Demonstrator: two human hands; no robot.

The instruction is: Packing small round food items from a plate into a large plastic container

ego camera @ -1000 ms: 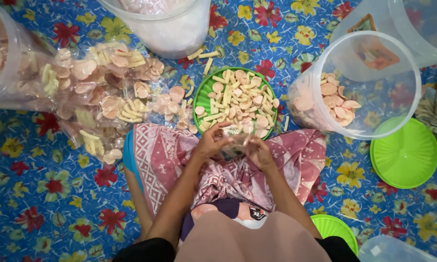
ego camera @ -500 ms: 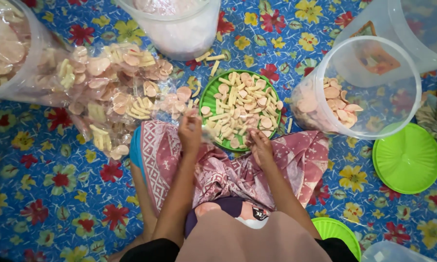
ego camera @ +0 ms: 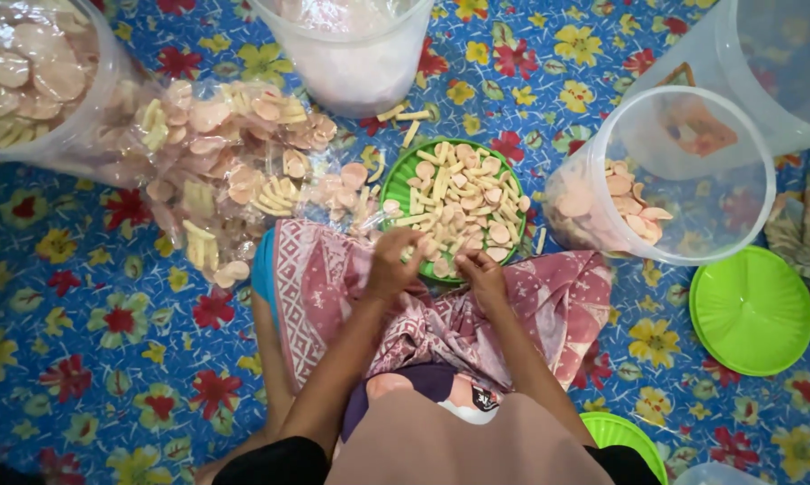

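Left hand [ego camera: 394, 262] curled over near rim of green tray [ego camera: 403, 184], fingers pinching small cracker pieces; right hand [ego camera: 481, 272] likewise closed on pieces beside it. Pick few at a time, keep wrists low, avoid scattering crackers [ego camera: 454, 202] onto patterned cloth [ego camera: 548, 301].

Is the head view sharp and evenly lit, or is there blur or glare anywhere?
Head view: soft, even light, no hard shadows; left hand and right hand slightly blurred over the green tray; glare on the clear bag partly veils the crackers; jar edges bow a little near the frame corners.
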